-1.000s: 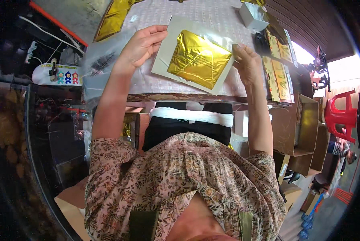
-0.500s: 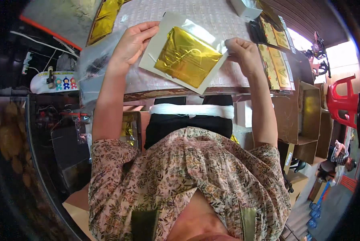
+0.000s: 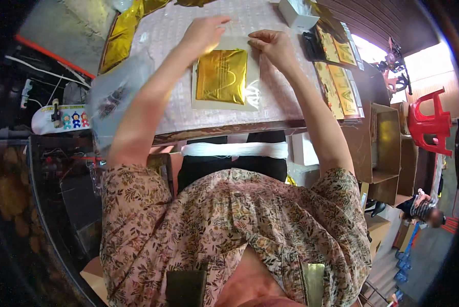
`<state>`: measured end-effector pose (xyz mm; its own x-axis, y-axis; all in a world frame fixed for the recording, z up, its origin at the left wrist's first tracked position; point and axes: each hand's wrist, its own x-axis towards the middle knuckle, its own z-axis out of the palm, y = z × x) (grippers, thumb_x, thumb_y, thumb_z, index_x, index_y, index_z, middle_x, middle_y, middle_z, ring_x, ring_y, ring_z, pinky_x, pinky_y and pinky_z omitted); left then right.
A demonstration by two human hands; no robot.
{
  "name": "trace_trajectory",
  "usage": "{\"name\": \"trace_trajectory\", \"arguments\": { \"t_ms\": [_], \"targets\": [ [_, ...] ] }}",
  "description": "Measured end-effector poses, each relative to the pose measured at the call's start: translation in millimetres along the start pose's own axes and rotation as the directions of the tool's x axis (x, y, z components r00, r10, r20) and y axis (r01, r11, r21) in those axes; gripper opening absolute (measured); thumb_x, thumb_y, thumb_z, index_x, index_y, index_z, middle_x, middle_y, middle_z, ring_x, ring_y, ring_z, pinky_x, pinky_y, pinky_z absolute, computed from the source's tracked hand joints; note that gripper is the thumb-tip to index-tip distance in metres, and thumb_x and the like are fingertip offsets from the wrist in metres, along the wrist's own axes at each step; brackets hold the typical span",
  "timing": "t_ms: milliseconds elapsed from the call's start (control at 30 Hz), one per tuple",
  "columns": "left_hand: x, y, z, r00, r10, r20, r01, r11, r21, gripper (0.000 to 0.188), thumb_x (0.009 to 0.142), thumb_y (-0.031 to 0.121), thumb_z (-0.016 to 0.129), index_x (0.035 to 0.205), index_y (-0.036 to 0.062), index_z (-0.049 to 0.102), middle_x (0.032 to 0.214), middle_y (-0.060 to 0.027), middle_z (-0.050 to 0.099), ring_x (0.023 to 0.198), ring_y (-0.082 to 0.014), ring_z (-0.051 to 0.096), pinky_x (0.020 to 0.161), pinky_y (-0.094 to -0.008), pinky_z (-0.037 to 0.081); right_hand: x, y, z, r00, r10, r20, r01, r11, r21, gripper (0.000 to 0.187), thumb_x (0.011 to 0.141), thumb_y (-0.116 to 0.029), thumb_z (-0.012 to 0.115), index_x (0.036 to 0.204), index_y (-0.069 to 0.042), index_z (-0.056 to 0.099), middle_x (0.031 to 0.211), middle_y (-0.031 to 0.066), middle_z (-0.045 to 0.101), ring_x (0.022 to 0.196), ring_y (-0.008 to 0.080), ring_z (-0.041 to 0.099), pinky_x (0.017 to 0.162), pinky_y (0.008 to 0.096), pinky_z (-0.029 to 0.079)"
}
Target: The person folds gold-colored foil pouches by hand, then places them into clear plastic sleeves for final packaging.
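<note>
A flat, folded gold foil packet (image 3: 221,77) lies inside a clear plastic sleeve with a pale backing (image 3: 201,105), on the table in front of me. The sleeve's right edge catches the light. My left hand (image 3: 206,36) hovers over the sleeve's upper left corner, fingers stretched toward the right and apart, holding nothing I can see. At the upper right corner, my right hand (image 3: 274,46) has thumb and fingertips pinched together. Whether a bit of the sleeve is between them is too small to make out.
Bubble wrap covers the table (image 3: 173,120). Gold foil sheets (image 3: 119,43) lie along its left and far edges. At right are a white box (image 3: 298,15), a black item (image 3: 312,46) and printed gold panels (image 3: 337,84). Cardboard boxes (image 3: 385,143) and a red stool (image 3: 429,123) stand beyond.
The sleeve with the gold packet, held up tilted between both hands before, now lies flat and squarer on the table. My left hand has let go and moved up and right; my right hand moved left.
</note>
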<state>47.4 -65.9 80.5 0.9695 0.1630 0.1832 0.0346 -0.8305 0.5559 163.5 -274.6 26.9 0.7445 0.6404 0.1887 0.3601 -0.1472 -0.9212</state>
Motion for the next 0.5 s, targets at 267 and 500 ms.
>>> {"name": "trace_trajectory", "arguments": {
  "t_ms": [267, 500],
  "targets": [
    [-75.7, -9.4, 90.5, 0.998, 0.053, -0.039, -0.036, 0.937, 0.348, 0.078, 0.106, 0.053, 0.043, 0.159, -0.0018, 0.03, 0.166, -0.0176, 0.031, 0.155, -0.0322, 0.026, 0.126, -0.0527, 0.017, -6.4, 26.7, -4.8, 0.998, 0.056, 0.004, -0.053, 0.958, -0.281, 0.016, 0.095, -0.005, 0.071, 0.11, 0.001, 0.075, 0.097, 0.0091, 0.078, 0.08, 0.0129, 0.069, 0.072, 0.03, 0.055],
    [-64.3, -30.1, 78.5, 0.984, 0.14, 0.109, -0.17, 0.921, 0.35, 0.077, 0.107, 0.054, 0.043, 0.164, 0.0049, 0.023, 0.172, -0.0114, 0.021, 0.16, -0.0269, 0.016, 0.129, -0.0532, 0.009, -8.0, 39.3, -13.3, 0.964, -0.261, 0.048, 0.255, 0.861, -0.44, 0.012, 0.089, -0.009, 0.07, 0.095, -0.002, 0.077, 0.099, 0.0206, 0.072, 0.093, 0.0403, 0.069, 0.084, 0.0461, 0.055]
  ]
}}
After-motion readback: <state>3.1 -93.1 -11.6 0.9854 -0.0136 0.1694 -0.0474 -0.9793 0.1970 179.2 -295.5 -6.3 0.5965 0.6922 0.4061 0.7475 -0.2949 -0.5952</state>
